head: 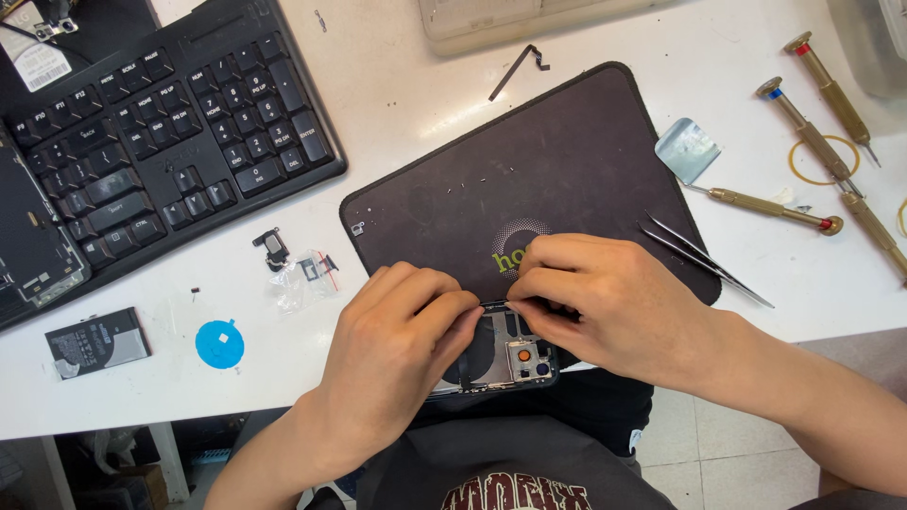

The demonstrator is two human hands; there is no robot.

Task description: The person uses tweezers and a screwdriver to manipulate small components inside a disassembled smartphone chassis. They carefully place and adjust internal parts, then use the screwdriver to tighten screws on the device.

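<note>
On a white bench's dark mat [567,161], both hands [491,321] pinch an opened phone's [510,354] metal edge.

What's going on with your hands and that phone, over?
Left hand and right hand pinching opened phone at mat edge. Tweezers beside. Nothing blocking.

Left hand [402,335]: knuckles up, back of the hand to the camera, fingers curled inward and down, fingertips angled toward the right hand.
Right hand [590,293]: palm down, fingers bent, thumb and forefinger pinched together at the tips, just beside the left fingertips.
Gap between hands: almost none, fingertips meeting at the middle.
Left forearm: bare, coming up from the lower left.
Right forearm: bare, stretching in from the lower right, wrist slightly bent.
</note>
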